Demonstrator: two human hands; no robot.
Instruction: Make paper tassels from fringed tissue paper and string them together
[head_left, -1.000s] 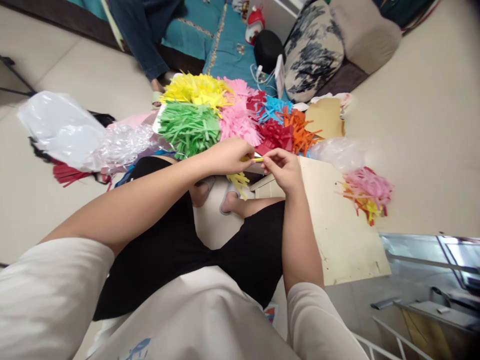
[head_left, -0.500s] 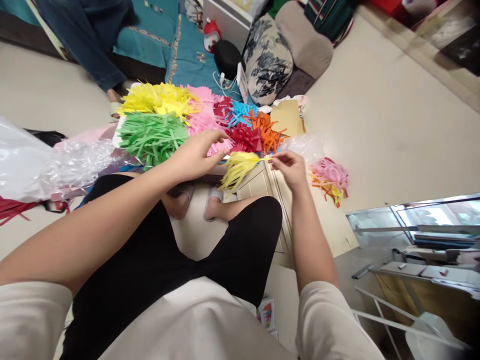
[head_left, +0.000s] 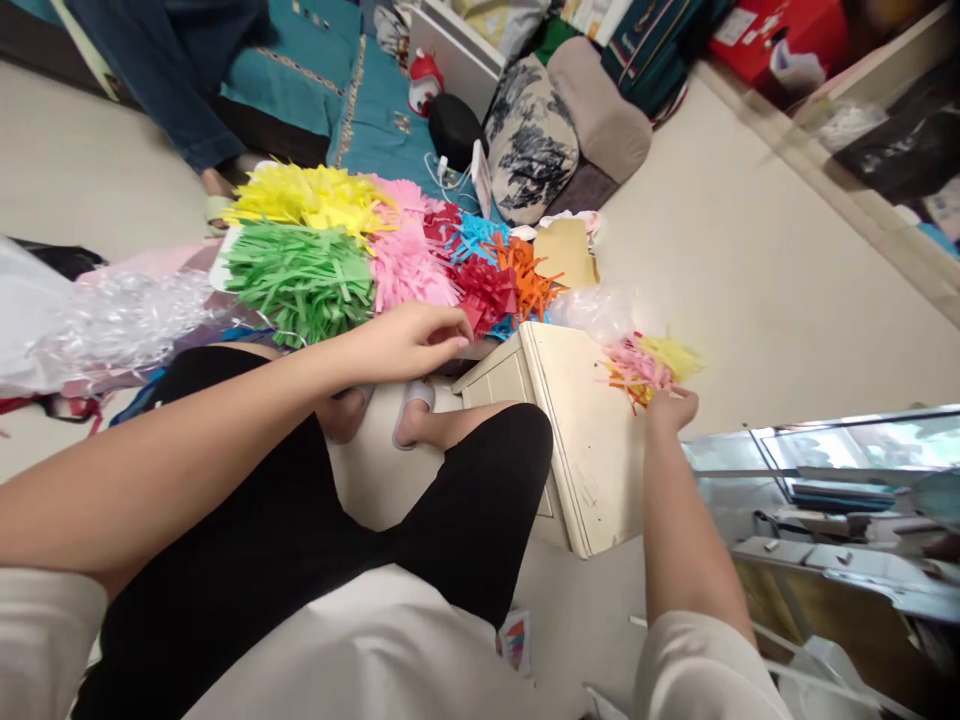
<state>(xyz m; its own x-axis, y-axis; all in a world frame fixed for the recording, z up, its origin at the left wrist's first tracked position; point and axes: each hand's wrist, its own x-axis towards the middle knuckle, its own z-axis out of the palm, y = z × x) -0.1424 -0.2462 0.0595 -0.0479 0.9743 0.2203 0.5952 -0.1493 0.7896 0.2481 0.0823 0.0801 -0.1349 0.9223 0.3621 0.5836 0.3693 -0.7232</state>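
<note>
My right hand (head_left: 673,408) is closed at the far end of the cream cabinet, by a small pile of pink and orange paper tassels (head_left: 637,368). A blurred yellow paper tassel (head_left: 675,355) fans out from its fingers over that pile. My left hand (head_left: 431,340) hovers in front of the pink fringed paper (head_left: 412,265), fingers loosely bent, thumb apart, nothing visible in it. Green fringed paper (head_left: 300,280) and yellow fringed paper (head_left: 307,200) lie to its left. Red fringed paper (head_left: 486,295) and orange fringed paper (head_left: 525,275) are beyond it.
The cream cabinet (head_left: 585,450) stands beside my right knee. Clear plastic wrap (head_left: 596,312) and a tan card (head_left: 566,252) lie behind it. Silvery plastic (head_left: 142,325) is at the left. Another person's leg (head_left: 180,90) is at the upper left, near cushions (head_left: 532,140).
My right hand has carried the yellow tassel rightward, from in front of the red paper to the pile on the cabinet. My left hand has dropped slightly toward me.
</note>
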